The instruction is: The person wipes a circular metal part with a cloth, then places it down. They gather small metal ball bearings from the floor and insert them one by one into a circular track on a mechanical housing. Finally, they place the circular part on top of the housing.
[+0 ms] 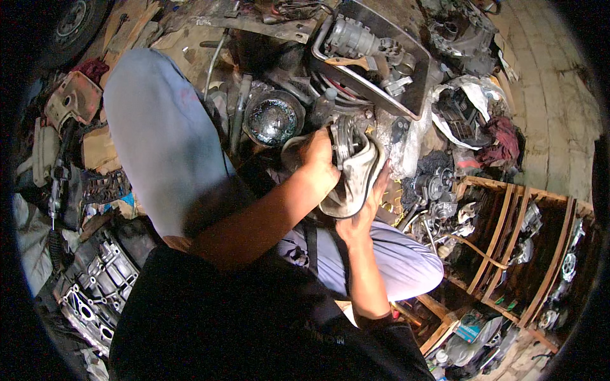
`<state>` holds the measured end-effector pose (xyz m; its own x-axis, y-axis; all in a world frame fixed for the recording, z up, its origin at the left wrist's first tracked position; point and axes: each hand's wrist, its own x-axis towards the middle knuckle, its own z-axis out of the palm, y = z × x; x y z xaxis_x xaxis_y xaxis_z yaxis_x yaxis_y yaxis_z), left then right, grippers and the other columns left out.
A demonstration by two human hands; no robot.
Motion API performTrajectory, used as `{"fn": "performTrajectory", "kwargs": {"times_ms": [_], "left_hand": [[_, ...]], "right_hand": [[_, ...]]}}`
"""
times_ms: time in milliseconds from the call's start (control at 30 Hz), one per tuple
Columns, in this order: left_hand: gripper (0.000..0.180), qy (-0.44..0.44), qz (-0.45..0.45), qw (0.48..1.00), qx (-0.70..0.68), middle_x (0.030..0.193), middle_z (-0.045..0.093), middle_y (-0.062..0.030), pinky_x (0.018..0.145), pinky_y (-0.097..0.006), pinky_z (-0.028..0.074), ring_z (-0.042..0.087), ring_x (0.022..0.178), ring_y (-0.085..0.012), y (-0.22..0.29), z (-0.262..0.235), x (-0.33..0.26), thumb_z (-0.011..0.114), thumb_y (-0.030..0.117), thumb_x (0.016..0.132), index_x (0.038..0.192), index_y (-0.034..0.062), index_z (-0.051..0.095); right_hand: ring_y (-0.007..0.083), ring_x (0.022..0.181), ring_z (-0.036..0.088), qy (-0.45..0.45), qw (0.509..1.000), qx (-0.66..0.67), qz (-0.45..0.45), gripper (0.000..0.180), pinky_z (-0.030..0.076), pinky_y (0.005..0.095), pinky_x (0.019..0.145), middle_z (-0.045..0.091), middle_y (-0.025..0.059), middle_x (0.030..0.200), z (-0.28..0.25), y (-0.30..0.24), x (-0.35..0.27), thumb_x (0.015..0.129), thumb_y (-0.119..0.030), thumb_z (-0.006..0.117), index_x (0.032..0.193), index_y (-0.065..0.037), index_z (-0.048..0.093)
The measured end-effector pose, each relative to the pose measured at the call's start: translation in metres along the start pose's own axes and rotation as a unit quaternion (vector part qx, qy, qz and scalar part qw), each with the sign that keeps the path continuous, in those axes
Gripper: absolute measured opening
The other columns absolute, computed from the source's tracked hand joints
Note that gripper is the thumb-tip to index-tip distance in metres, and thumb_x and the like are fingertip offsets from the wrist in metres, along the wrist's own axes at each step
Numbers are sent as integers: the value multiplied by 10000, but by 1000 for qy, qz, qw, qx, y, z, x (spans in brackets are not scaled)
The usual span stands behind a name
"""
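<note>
Above my lap is a whitish, grimy, rounded casing (348,197) with a dark rim. A ribbed grey round metal part (345,141) sits at its far end; I cannot tell whether the two are joined. My left hand (319,159) is closed around the near left side of the ribbed part, its fingers partly hidden. From below and the right, my right hand (363,216) grips the casing, with fingers along its right edge. Just beyond my left hand stand a round dark pan (274,119) with shiny wet liquid in it and a translucent bottle (324,105).
A black tray (406,108) at the far side holds a cylindrical motor-like part and a wooden-handled brush (352,61). Wooden racks (489,254) with metal parts stand at the right. An engine casting (105,279) lies at the left, a tyre (71,28) at the far left.
</note>
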<state>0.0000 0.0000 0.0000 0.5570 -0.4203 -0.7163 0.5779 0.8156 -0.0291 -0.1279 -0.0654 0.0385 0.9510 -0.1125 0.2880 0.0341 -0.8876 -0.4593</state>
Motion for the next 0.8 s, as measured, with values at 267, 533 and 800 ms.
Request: {"fn": "performTrajectory", "kwargs": {"times_ms": [267, 533, 800], "left_hand": [[158, 29, 29, 999, 11, 926, 695, -98, 716, -407, 581, 678, 743, -235, 4, -4, 5, 591, 189, 915, 954, 63, 680], [197, 31, 41, 999, -5, 938, 695, -86, 678, -412, 554, 676, 736, -249, 5, -6, 16, 606, 183, 882, 1015, 53, 672], [174, 93, 226, 960, 139, 958, 688, -76, 818, -323, 473, 605, 871, -191, 6, 2, -2, 632, 143, 891, 974, 4, 697]], "right_hand": [[504, 1478, 114, -2, 999, -28, -37, 645, 73, 642, 1178, 347, 222, 1545, 7, -10, 29, 785, -278, 653, 1396, -104, 543], [479, 1468, 205, 57, 990, 130, 13, 581, 139, 601, 1180, 373, 253, 1528, 9, -6, 6, 815, -248, 684, 1369, -110, 576], [470, 1485, 147, -5, 999, 23, -26, 598, 106, 595, 1182, 299, 271, 1559, 2, -18, 40, 830, -248, 654, 1397, -92, 541]]}}
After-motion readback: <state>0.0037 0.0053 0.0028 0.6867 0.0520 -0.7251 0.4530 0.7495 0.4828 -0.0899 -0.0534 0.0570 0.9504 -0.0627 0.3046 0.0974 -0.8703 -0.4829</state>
